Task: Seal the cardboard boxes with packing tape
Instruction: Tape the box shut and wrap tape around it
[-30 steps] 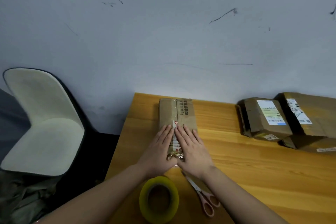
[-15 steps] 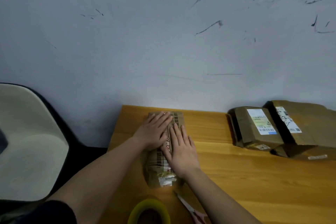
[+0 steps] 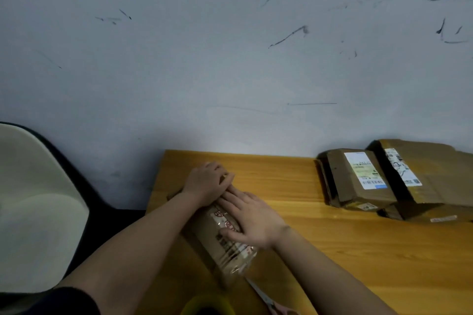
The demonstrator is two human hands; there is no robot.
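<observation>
A: Where are the hands?
B: The left hand (image 3: 208, 181) has slid to the far end of the cardboard box (image 3: 220, 235), fingers curling over that edge; a second ago it lay flat mid-box. The right hand (image 3: 252, 217) stays flat, fingers straight, pressing the tape (image 3: 231, 227).
A: Meaning?
B: Probably the strip is being smoothed down end to end. The box has turned slightly askew on the worktop (image 3: 332, 250), with the tape roll (image 3: 207, 305) and scissors (image 3: 268, 300) at the near edge.
</observation>
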